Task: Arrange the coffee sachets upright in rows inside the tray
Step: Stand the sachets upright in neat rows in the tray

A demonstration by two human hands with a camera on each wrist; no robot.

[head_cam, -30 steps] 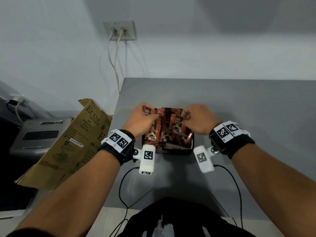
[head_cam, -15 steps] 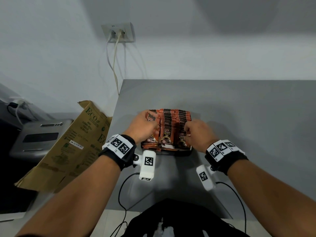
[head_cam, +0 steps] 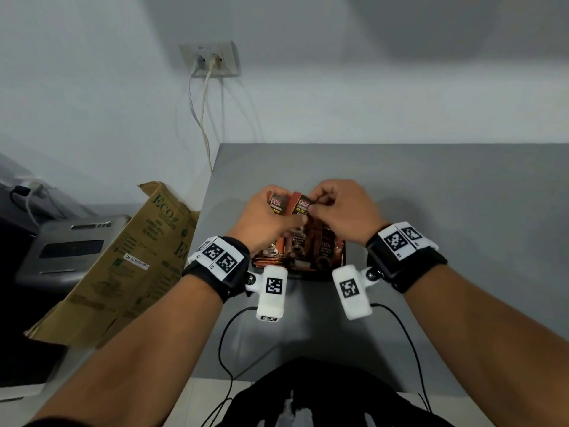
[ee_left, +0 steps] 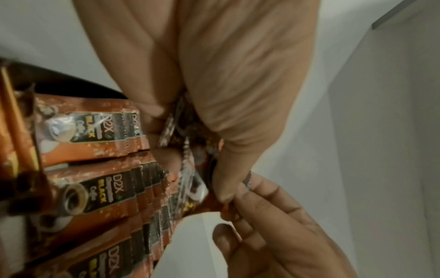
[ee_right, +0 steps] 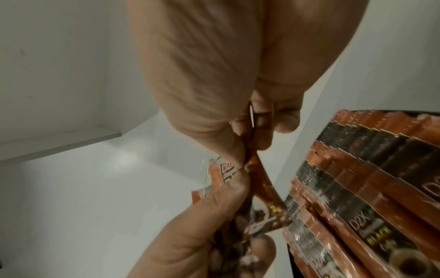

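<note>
So these coffee sachets [head_cam: 303,241] are basically thin foil sticks, super light and floppy, with a glossy film that looks slick, so I'd guess they slide against each other and fan out the second you loosen up. Most of them are already standing in rows inside the dark tray [head_cam: 335,274], which sits on the grey surface [head_cam: 431,211] right in front of the person. Right now the left hand [head_cam: 268,221] is wrapped around a small bundle [head_cam: 278,204] lifted just above the tray, and the right hand [head_cam: 345,215] is pinching the top corner of one sachet [head_cam: 303,204] out of that bundle, thumb against fingers, near the crimped seal. That's where I'd grab too: the sealed end is flat and a bit stiffer than the powder-filled middle, which would just buckle. The left wrist view shows the packed rows [ee_left: 107,188] leaning like shingles, so they're upright-ish but tilted, and any loose one probably tips over unless it's wedged against its neighbours. No real breakage worry, you'd maybe crease one. I'd say the tray is nearly full and it's down to slotting in the last few.
</note>
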